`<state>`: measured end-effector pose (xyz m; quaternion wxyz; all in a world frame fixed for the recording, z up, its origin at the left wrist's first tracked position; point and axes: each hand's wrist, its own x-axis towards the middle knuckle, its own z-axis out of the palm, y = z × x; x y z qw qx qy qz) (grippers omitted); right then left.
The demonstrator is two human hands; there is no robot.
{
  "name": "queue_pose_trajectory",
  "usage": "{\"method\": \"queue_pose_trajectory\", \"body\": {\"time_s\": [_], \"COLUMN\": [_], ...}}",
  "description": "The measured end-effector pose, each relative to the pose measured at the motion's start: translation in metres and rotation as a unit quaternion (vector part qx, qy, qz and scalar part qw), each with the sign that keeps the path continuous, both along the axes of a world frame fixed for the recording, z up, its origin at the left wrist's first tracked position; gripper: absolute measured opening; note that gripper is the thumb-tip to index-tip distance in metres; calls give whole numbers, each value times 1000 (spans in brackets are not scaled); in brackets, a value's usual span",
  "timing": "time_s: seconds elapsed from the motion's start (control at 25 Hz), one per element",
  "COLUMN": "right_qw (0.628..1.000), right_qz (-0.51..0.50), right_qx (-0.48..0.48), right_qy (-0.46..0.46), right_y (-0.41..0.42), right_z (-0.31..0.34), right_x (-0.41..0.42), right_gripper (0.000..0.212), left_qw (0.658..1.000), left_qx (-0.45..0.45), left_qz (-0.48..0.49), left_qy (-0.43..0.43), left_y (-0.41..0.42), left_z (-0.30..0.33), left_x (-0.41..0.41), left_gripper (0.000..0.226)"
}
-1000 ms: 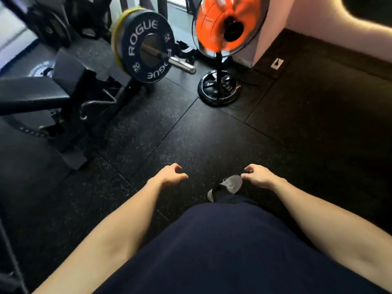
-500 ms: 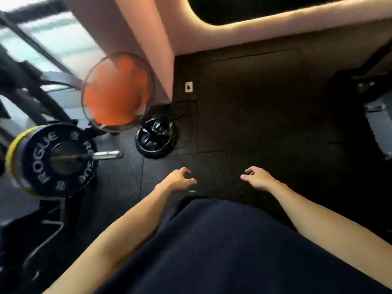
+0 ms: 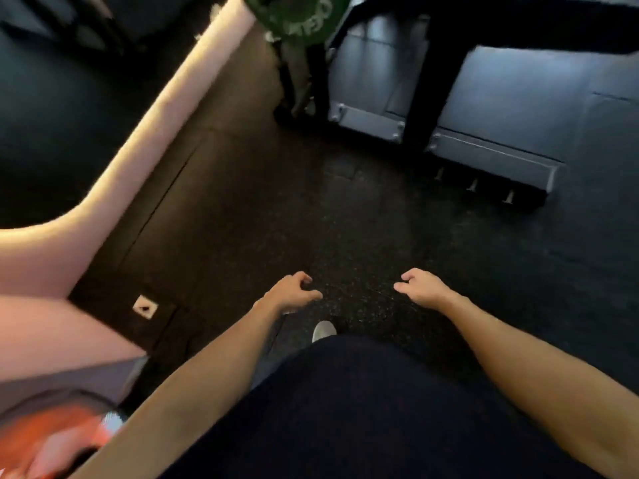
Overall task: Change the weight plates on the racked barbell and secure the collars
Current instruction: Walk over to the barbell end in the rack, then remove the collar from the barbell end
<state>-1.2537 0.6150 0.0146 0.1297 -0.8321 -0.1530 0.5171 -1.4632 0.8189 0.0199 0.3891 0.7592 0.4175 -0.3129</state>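
A green weight plate (image 3: pixel 300 15) is seen at the far edge, top centre, cut off by the frame; its round face carries white lettering, too blurred to be read. It sits above a dark upright stand (image 3: pixel 304 81) on the floor. The barbell and collars are not shown.

Both forearms are extended forward and down, bare, above a dark navy garment (image 3: pixel 363 409). The left hand (image 3: pixel 292 292) is held palm-down, fingers loosely curled, thumb pointing toward the right; nothing is held. The right hand (image 3: pixel 420 286) is mirrored near it, fingers loosely curled, likewise holding nothing. The two hands are apart, with a gap of floor between them. A pale shoe tip (image 3: pixel 323 330) is visible just below the left hand.

The floor (image 3: pixel 345 219) is noted as black rubber matting with fine light speckle and visible tile seams. A small white square plate (image 3: pixel 145 307) with a dark mark lies on it near left. A pale, warmly lit curved wall base (image 3: pixel 138 133) runs along the left. A grey metal platform (image 3: pixel 484 98) with bolted edge rails lies far right. A blurred orange object (image 3: pixel 45 440) occupies the near left corner.
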Motion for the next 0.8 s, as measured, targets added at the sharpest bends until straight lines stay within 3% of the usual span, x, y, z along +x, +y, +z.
{"method": "queue_pose_trajectory", "body": {"time_s": [0.2, 0.4, 0.6, 0.8], "right_qw": [991, 982, 961, 924], "right_qz": [-132, -173, -177, -169], "right_qx": [0, 47, 122, 173], "right_qy": [-11, -59, -173, -297], "right_y": [-27, -17, 19, 45], "right_z": [20, 51, 112, 197], "right_x": [1, 34, 100, 164], "right_gripper": [54, 54, 54, 52], "left_qw": [994, 985, 964, 917], "left_qx": [6, 52, 111, 153], "left_qz": [-110, -145, -136, -187], "left_qy": [-19, -81, -198, -316], "left_y": [23, 55, 108, 151], "left_z": [4, 34, 110, 203], "left_x": [72, 141, 215, 284], "left_gripper": [60, 60, 61, 62]}}
